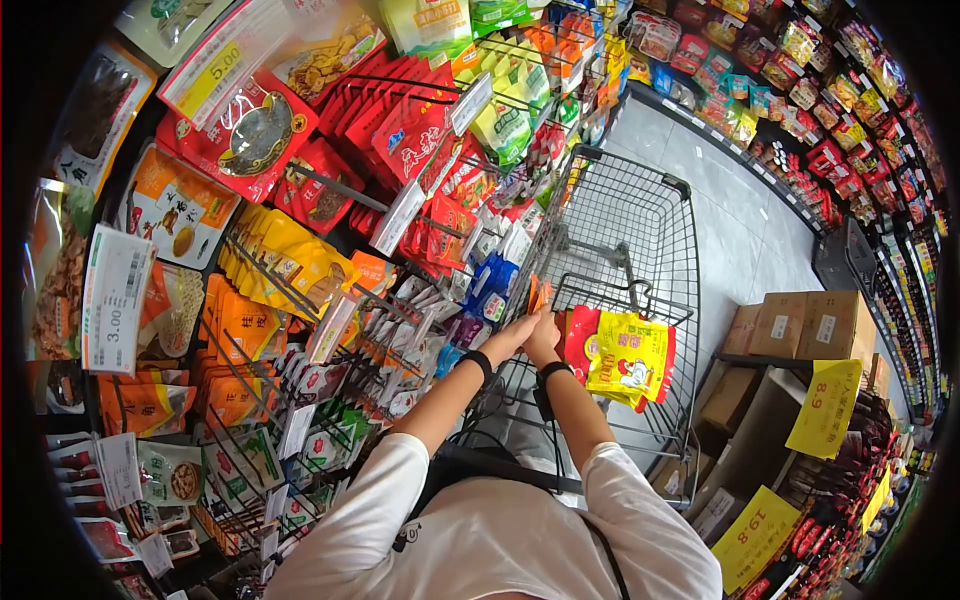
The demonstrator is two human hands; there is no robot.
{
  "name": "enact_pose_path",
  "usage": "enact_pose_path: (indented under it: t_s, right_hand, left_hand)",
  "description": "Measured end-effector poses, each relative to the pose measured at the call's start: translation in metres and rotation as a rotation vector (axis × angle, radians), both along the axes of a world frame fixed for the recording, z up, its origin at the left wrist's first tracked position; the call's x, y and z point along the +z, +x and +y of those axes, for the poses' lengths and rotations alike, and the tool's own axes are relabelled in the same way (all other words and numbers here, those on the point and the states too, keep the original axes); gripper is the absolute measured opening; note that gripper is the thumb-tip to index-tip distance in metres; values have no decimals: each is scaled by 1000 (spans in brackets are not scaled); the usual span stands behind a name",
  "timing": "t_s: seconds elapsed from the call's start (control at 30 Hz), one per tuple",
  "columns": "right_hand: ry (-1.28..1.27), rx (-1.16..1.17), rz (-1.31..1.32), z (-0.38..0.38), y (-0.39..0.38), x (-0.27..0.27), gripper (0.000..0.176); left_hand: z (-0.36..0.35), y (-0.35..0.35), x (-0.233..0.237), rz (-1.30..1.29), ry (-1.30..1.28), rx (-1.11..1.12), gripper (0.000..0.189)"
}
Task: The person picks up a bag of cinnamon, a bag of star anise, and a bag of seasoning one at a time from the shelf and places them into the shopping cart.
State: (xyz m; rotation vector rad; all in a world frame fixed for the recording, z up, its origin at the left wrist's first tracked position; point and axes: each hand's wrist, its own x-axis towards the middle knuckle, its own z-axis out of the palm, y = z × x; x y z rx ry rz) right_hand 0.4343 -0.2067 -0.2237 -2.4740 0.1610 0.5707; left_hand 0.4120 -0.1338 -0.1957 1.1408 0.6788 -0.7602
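R hand (544, 338) looks closed on the low end of a small orange pack (540, 293); L hand (512, 337) is right up against it, fingers bunched, but can't tell if it pinches the pack too. Pack sits at the fingertips, over the L side of the cart (622, 166), approx. mid-view.

To handle it well, I'd say: light pinch at the edge, no crushing, as it looks thin & prob. slick. Best held over the basket, so a slip lands inside, not on the floor (745, 262). Wrists & elbows clear of the rack's tags (398, 217) and hooks, esp. on the L.

Hard to see: most fingers, the pack's lower part & its print; can't tell if it's one pack or several. Yellow pack (632, 355) in the cart has red edges showing beside it; no. of packs unclear. Outer shelves cut off by the lens's round edge.
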Motion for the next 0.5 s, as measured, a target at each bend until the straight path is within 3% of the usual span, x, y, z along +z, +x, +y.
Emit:
enact_pose_path:
  t_s: [0.13, 0.37, 0.43, 0.5]
  right_hand:
    - [-29, 41, 9, 0, -1, 11, 32]
    - [-32, 77, 44, 4, -8, -17, 38]
    - [-36, 54, 83, 5, -8, 8, 36]
    - [0, 77, 45, 7, -9, 12, 33]
  left_hand:
    - [1, -4, -10, -258, -77, 3, 52]
    - [6, -7, 42, -47, 31, -42, 55]
    - [9, -8, 41, -31, 48, -64, 58]
    - [14, -7, 16, -185, 66, -109, 61]
